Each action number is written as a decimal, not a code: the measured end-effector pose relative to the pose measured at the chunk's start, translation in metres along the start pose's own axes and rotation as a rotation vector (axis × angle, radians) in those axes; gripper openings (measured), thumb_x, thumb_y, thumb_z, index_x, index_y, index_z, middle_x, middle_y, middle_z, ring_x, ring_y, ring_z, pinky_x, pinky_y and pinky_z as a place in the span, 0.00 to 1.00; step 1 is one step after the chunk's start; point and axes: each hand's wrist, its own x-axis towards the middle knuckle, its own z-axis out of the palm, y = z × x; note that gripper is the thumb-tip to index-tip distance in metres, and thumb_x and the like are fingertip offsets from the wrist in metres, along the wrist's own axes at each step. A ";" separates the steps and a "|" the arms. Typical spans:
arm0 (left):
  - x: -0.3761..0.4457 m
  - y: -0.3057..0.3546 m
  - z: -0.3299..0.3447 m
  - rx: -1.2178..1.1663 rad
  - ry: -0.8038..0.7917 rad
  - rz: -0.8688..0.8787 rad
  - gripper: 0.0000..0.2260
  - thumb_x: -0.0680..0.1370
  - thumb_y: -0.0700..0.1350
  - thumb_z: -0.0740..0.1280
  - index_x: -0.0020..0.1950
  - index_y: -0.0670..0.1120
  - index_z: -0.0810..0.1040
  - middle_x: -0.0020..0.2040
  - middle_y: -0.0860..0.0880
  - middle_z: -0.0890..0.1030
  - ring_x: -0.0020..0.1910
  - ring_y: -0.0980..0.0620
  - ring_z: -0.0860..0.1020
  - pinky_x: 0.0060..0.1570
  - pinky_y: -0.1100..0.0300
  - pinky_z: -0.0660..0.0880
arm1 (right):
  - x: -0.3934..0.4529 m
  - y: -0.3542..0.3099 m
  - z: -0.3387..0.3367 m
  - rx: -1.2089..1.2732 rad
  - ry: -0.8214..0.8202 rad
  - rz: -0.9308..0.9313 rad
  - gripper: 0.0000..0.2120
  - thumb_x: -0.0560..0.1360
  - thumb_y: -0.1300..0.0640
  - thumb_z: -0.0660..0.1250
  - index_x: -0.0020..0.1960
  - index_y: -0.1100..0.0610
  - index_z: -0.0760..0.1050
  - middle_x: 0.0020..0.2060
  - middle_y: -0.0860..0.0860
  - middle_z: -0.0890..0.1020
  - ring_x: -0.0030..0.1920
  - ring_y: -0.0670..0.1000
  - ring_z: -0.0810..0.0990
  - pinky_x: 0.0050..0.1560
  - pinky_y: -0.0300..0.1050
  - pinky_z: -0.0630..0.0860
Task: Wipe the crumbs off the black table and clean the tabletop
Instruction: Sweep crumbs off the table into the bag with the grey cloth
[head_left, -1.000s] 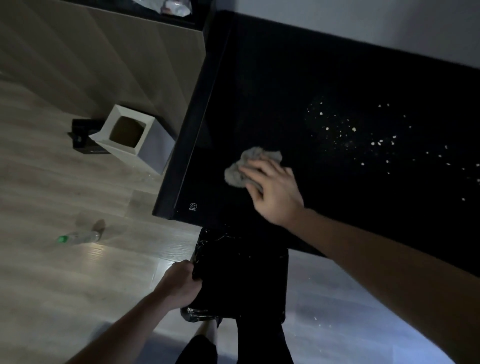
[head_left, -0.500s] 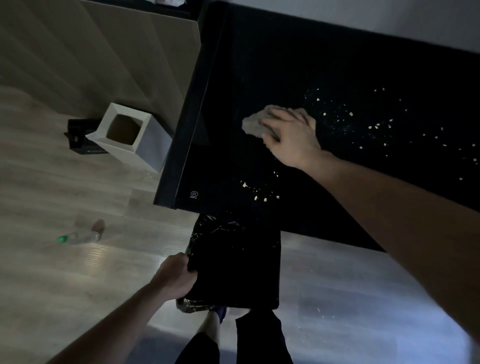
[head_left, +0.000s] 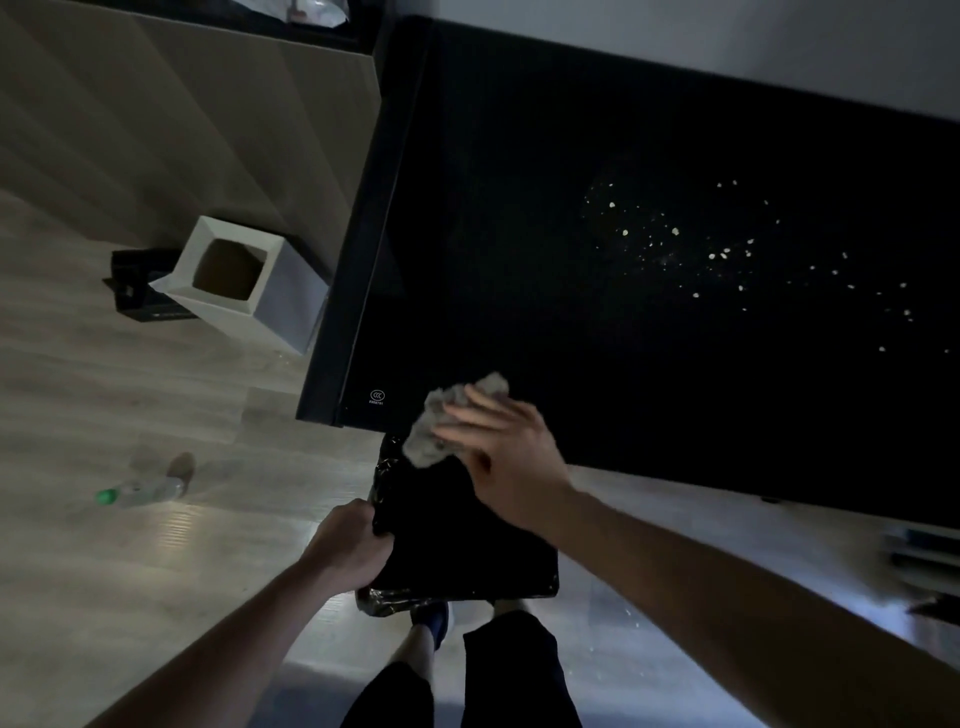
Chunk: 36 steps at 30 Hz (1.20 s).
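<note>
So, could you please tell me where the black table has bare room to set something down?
The black table is bare between its left edge and the crumbs, back to the wall. The right half is crumb-strewn. The near-left corner is crowded: the right hand with the cloth over the bin.

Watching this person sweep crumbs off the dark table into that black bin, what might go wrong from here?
1. The right hand sweeps the cloth right at the table edge; crumbs may overshoot the bin onto the floor, where some specks already lie.
2. Only the left hand grips the bin's rim, so it could tip.
3. Many crumbs remain far right; dim light could hide them.
</note>
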 end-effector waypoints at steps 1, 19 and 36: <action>0.000 0.002 -0.001 0.004 0.003 0.003 0.12 0.70 0.45 0.63 0.29 0.43 0.67 0.26 0.49 0.72 0.28 0.47 0.72 0.25 0.60 0.62 | -0.006 -0.009 0.000 0.036 -0.039 0.011 0.18 0.79 0.51 0.62 0.66 0.42 0.81 0.70 0.41 0.80 0.77 0.45 0.70 0.74 0.51 0.68; 0.010 0.007 -0.008 0.020 -0.004 -0.012 0.13 0.72 0.43 0.65 0.28 0.43 0.69 0.27 0.49 0.75 0.28 0.47 0.74 0.27 0.60 0.64 | 0.096 0.067 -0.054 -0.170 0.028 0.378 0.21 0.82 0.44 0.61 0.75 0.41 0.73 0.78 0.43 0.69 0.82 0.63 0.57 0.81 0.66 0.51; 0.008 0.002 -0.011 0.083 -0.014 0.021 0.12 0.72 0.45 0.65 0.30 0.44 0.69 0.30 0.48 0.75 0.33 0.45 0.75 0.27 0.60 0.65 | -0.055 -0.011 -0.019 0.095 0.101 -0.029 0.19 0.77 0.65 0.68 0.62 0.47 0.84 0.70 0.43 0.80 0.71 0.46 0.77 0.71 0.51 0.76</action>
